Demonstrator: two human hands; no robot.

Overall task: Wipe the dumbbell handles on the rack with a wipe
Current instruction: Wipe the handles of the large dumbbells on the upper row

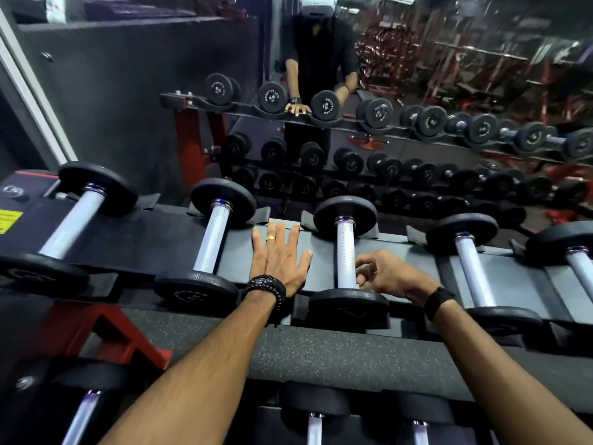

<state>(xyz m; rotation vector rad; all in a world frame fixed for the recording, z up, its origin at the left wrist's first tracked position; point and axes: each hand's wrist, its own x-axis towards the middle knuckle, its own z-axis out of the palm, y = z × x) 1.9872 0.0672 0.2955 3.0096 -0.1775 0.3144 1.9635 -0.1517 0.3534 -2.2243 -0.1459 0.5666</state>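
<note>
A: Hands first. Our left hand (278, 264) lies flat on the rack shelf (167, 232), fingers straight and spread. Our right hand (383, 273) curls at the near end of the third handle (346, 252), fingertips bunched against the metal. No wipe visible; we can't tell if one is tucked in there.

B: Then we wrap that grip fully, twist and slide from near plate to far plate.

A: Agreed. Handle's long axis runs away from us, toward the mirror (417, 75). Neighbouring dumbbells lie parallel on the same shelf.
</note>
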